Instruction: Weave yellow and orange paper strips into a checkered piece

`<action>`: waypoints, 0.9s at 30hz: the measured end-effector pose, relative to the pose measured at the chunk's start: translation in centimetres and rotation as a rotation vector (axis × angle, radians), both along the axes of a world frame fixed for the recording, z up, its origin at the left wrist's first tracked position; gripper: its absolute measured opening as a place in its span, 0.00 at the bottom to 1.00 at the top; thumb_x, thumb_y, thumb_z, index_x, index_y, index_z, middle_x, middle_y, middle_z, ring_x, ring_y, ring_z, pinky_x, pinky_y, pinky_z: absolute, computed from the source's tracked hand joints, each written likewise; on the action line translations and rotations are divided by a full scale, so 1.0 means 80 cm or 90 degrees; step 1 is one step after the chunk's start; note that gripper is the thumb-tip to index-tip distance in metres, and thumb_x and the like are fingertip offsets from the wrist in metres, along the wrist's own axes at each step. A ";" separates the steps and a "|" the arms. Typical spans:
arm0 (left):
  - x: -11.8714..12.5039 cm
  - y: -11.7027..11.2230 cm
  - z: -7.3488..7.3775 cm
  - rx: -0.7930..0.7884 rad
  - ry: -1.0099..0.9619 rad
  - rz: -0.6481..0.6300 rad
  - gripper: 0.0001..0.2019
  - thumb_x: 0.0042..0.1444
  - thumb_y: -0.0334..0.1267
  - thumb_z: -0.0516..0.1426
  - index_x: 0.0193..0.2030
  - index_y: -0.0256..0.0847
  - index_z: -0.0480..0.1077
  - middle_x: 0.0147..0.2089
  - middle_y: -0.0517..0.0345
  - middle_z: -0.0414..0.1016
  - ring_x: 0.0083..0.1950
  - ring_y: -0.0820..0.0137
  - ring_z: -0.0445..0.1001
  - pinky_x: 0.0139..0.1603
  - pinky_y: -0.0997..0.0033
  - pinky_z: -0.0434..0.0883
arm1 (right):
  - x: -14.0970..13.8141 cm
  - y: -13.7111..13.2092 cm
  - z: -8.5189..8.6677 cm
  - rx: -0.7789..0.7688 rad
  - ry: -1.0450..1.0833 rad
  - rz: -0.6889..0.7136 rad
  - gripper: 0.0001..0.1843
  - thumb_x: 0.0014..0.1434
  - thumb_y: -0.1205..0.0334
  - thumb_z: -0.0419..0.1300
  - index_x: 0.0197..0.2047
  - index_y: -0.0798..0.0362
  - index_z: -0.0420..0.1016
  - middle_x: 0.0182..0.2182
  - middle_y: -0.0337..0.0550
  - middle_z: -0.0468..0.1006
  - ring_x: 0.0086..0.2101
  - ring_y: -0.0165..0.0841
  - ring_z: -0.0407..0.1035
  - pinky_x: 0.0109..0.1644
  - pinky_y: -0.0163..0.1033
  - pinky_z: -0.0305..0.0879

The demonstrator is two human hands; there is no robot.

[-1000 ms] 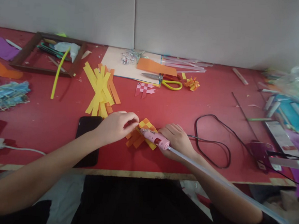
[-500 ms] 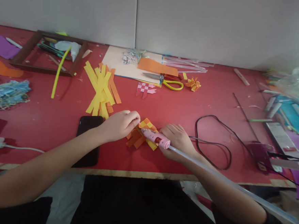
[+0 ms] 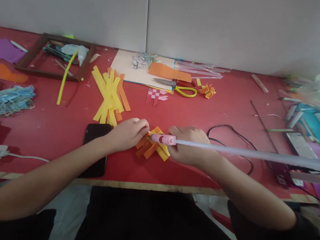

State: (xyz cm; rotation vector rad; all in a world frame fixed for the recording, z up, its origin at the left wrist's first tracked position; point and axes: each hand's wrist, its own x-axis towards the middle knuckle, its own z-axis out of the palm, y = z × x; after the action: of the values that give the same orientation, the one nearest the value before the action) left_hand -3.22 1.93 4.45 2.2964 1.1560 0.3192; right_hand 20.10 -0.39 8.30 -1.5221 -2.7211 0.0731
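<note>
My right hand [image 3: 188, 145] is closed around a pink glue gun [image 3: 162, 139], and a long clear glue stick [image 3: 229, 150] juts from its back end toward the right. The gun's nozzle points left at my left fingertips. There my left hand [image 3: 130, 133] is pinched on the upper left edge of a woven paper piece [image 3: 163, 153] of orange and yellow strips; a bit of orange shows at the fingertips. The gun covers part of the weave. A black phone [image 3: 94, 159] lies under my left forearm.
Loose yellow strips [image 3: 107, 94] lie behind my left hand. Farther back are scissors [image 3: 185, 91], a pink woven paper fish [image 3: 156, 96] and a wooden tray [image 3: 49, 75] of tools. The gun's black cord [image 3: 232, 127] loops on the right of the red table.
My right hand has turned the glue gun, swinging the glue stick's rear end up and away from my right forearm. The left hand stays nearly still at the paper's edge.
</note>
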 end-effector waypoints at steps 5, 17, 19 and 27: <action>0.000 0.000 -0.002 -0.004 0.000 0.007 0.14 0.69 0.41 0.42 0.40 0.40 0.65 0.35 0.54 0.71 0.38 0.64 0.71 0.38 0.65 0.66 | -0.006 0.007 0.012 0.017 -0.010 0.039 0.07 0.53 0.59 0.53 0.25 0.52 0.65 0.16 0.39 0.66 0.16 0.26 0.48 0.25 0.39 0.38; -0.016 -0.003 -0.004 -0.007 -0.052 -0.060 0.18 0.60 0.30 0.47 0.50 0.40 0.73 0.48 0.49 0.73 0.48 0.63 0.72 0.51 0.60 0.70 | 0.081 0.013 -0.017 0.044 0.236 0.114 0.04 0.52 0.63 0.51 0.31 0.50 0.66 0.24 0.39 0.74 0.21 0.30 0.60 0.31 0.41 0.52; -0.018 -0.002 -0.009 0.032 -0.049 -0.082 0.20 0.59 0.27 0.47 0.51 0.40 0.74 0.48 0.49 0.75 0.50 0.63 0.72 0.51 0.60 0.71 | 0.097 0.015 -0.027 0.056 0.291 0.098 0.05 0.52 0.63 0.52 0.34 0.49 0.67 0.25 0.39 0.75 0.22 0.31 0.62 0.32 0.42 0.55; -0.024 -0.001 -0.037 0.242 -0.045 -0.222 0.23 0.59 0.21 0.46 0.53 0.39 0.74 0.52 0.53 0.77 0.53 0.61 0.67 0.53 0.57 0.70 | 0.154 0.028 -0.062 0.143 0.371 0.015 0.05 0.54 0.60 0.55 0.32 0.49 0.70 0.25 0.39 0.76 0.23 0.35 0.68 0.32 0.43 0.62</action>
State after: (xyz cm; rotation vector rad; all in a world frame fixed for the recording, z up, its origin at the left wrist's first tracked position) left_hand -5.13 1.86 1.50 2.7341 0.6817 0.5160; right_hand 32.44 1.83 3.35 -1.1757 -2.2020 0.1742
